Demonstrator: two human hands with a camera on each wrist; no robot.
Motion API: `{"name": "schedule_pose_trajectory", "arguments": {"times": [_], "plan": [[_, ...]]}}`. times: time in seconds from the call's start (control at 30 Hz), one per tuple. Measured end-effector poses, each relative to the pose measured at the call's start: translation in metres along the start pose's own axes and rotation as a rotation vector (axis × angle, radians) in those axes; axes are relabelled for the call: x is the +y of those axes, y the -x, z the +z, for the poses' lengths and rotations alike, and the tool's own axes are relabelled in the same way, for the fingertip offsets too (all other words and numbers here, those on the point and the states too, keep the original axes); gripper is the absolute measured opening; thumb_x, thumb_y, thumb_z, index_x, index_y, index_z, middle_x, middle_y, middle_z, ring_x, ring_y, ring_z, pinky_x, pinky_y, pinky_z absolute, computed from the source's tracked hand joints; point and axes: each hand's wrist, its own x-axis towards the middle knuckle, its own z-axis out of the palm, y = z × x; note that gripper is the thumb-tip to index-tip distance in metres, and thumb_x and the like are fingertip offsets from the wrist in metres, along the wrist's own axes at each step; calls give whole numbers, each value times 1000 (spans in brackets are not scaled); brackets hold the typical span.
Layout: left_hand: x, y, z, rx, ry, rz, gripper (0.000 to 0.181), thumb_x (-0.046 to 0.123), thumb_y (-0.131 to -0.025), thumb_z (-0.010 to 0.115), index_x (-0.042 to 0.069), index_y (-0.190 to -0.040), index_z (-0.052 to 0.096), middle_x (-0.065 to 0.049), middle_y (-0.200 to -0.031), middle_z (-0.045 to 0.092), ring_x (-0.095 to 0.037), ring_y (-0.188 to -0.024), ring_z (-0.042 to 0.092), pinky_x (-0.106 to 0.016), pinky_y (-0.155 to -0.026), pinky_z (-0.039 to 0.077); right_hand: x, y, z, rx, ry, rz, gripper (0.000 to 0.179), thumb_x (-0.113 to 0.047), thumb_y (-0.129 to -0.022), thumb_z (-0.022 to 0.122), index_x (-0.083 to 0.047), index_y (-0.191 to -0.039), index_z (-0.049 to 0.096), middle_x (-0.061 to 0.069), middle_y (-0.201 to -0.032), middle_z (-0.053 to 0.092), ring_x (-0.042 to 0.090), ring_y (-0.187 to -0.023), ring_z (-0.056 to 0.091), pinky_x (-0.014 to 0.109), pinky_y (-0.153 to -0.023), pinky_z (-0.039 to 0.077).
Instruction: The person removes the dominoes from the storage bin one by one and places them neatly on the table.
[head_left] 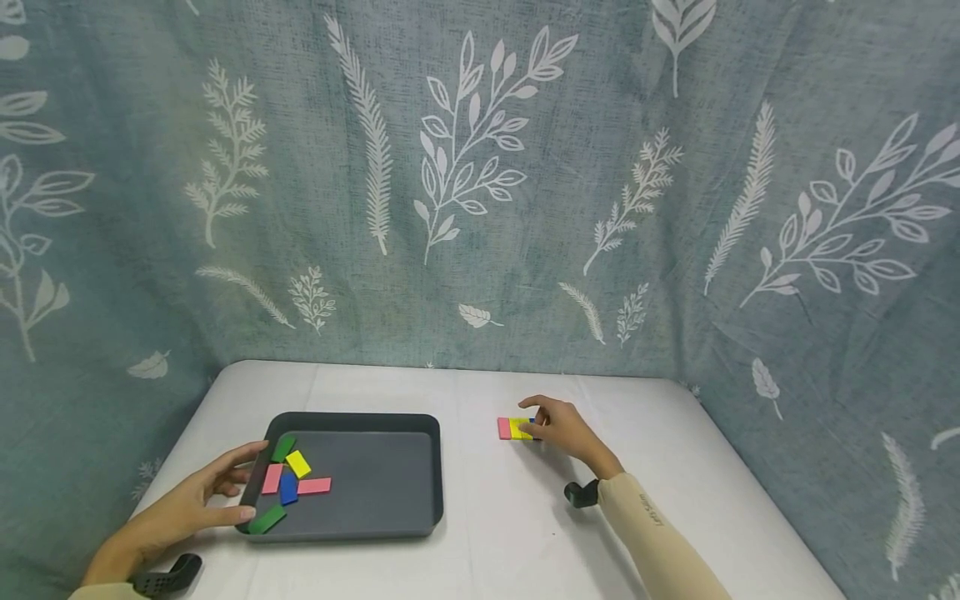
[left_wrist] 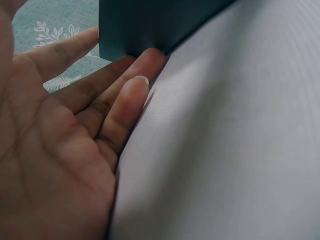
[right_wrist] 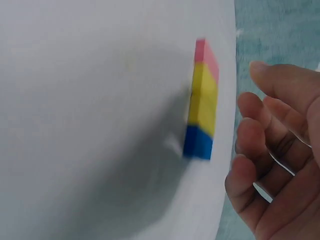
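Note:
A row of flat rectangular blocks stands on the table: a pink block [head_left: 503, 428], yellow blocks [right_wrist: 203, 95] and a blue block [right_wrist: 198, 143], touching end to end. My right hand [head_left: 566, 432] hovers just above and beside the row, fingers loosely bent, with nothing between them. On the left lies a dark grey tray [head_left: 375, 492]. My left hand [head_left: 191, 496] rests against its left side, thumb by the near corner and fingertips touching the outer wall. Inside the tray, near that side, are green blocks [head_left: 267, 519], pink blocks [head_left: 314, 486], a yellow block [head_left: 297, 464] and a blue block [head_left: 288, 487].
White cloth covers the table [head_left: 480, 558]. A green-blue curtain [head_left: 480, 300] with white leaf prints hangs behind it and along both sides. A dark wrist device [head_left: 582, 494] sits on the right wrist, another [head_left: 168, 577] on the left.

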Motion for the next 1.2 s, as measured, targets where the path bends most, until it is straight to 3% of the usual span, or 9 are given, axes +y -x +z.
{"name": "schedule_pose_trajectory", "arguments": {"times": [0.3,0.5,0.6,0.77,0.97,1.2], "plan": [[0,2,0,0,-21,14,92,27,-93,78,9,-163,20,-24,-151,41,-34,-123,48,-50,-94,45,-32,-11,12,15,-28,-77,35,-19,-95,77,-15,-129,67,-3,-76,65,16,-62,59,30,-60,48],[-1,1,0,0,-9,8,92,27,-93,77,11,-163,19,-23,-151,41,-34,-123,48,-49,-94,45,-54,-17,22,-34,-96,-109,38,-24,-96,76,-16,-131,65,11,-81,71,30,-66,68,29,-60,52],[-1,1,0,0,-7,4,93,27,-93,77,11,-163,19,-24,-152,41,-34,-123,48,-50,-94,45,-64,-21,28,-47,-98,-142,38,-25,-97,75,-16,-132,65,14,-83,71,29,-63,66,30,-59,53],[0,1,2,0,-23,-7,95,28,-91,79,10,-163,20,-25,-152,39,-36,-124,48,-56,-95,44,-79,-25,39,-45,-72,-186,36,-26,-96,76,-18,-130,66,8,-81,71,18,-58,60,30,-57,49],[1,1,1,9,-15,-28,95,30,-91,79,13,-163,20,-24,-153,40,-37,-126,47,-57,-95,44,-98,-31,49,-53,-85,-213,35,-25,-96,76,-19,-129,67,0,-77,69,16,-57,59,29,-57,49],[0,0,0,5,-25,1,94,29,-91,79,12,-163,21,-23,-152,41,-35,-125,48,-54,-94,45,-119,-36,62,-83,-86,-256,35,-26,-95,77,-19,-128,67,-4,-75,67,12,-57,57,27,-57,48]]}}
